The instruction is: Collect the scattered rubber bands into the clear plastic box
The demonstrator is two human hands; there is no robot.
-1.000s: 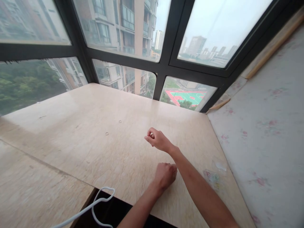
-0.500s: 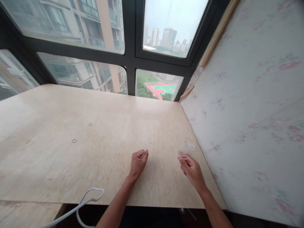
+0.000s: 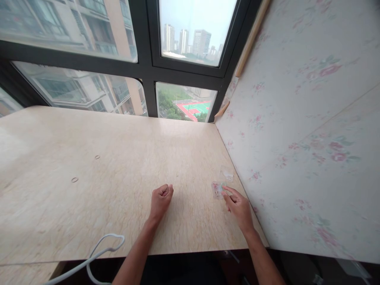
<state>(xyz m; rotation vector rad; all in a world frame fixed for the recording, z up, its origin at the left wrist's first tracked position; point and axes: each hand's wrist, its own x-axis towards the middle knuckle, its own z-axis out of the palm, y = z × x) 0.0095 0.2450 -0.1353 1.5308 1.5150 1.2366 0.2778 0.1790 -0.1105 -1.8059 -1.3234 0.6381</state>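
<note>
My left hand (image 3: 160, 200) rests as a closed fist on the beige stone sill (image 3: 124, 186); whether anything is inside it is hidden. My right hand (image 3: 237, 206) lies near the sill's right edge with its fingers extended, the fingertips touching a small clear plastic bag (image 3: 219, 189) holding pink and green bits. A second scrap of clear plastic (image 3: 227, 174) lies just beyond it. Two tiny rings lie on the sill to the left, one nearer (image 3: 74, 179) and one farther (image 3: 97, 157).
A wall with flowered wallpaper (image 3: 297, 138) rises right beside the sill. Dark-framed windows (image 3: 145, 71) close off the far side. A white cable loop (image 3: 101, 249) hangs over the sill's near edge at lower left.
My right hand drew back from the middle of the sill and moved right to the small plastic bag. The left fist shifted a little. The view swung to the right.
</note>
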